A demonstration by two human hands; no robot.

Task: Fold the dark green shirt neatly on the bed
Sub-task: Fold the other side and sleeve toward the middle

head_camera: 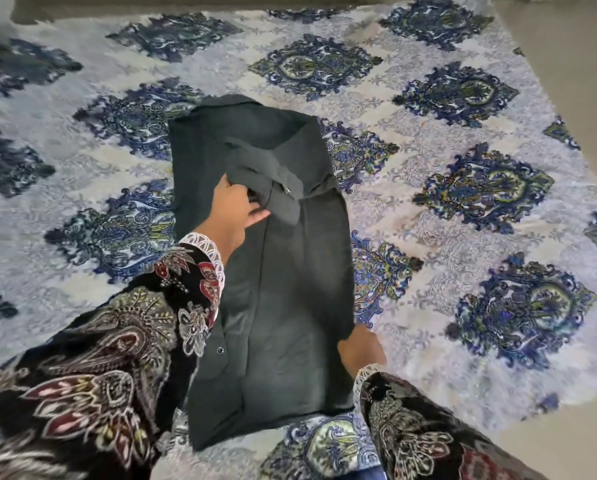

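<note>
While the dark green shirt (290,289) lay as a long narrow panel down the middle of the bed (463,216), collar toward twelve o'clock and hem toward six, its sides were already turned in and one sleeve (269,174) sat bunched across the upper chest. The left hand (234,211) gripped that sleeve, fingers curled round a fold of it near the cuff. At about five o'clock of the shirt, the right hand (361,349) rested at the lower right edge; its fingers were hidden under the cloth, so I could not tell whether it pinched the edge or merely lay there.

The main risk looked to be the sleeve: if it were laid down crumpled, the lump would probably carry through the following folds and leave the bundle uneven. A hard tug by the left hand might also drag the folded left side open, since nothing visible pinned it. Should the right hand lift its edge unevenly, the panel could skew.

Around the shirt spread a bedsheet patterned with blue medallions, and patterned dark sleeves (124,341) covered both arms at seven and five o'clock.
</note>
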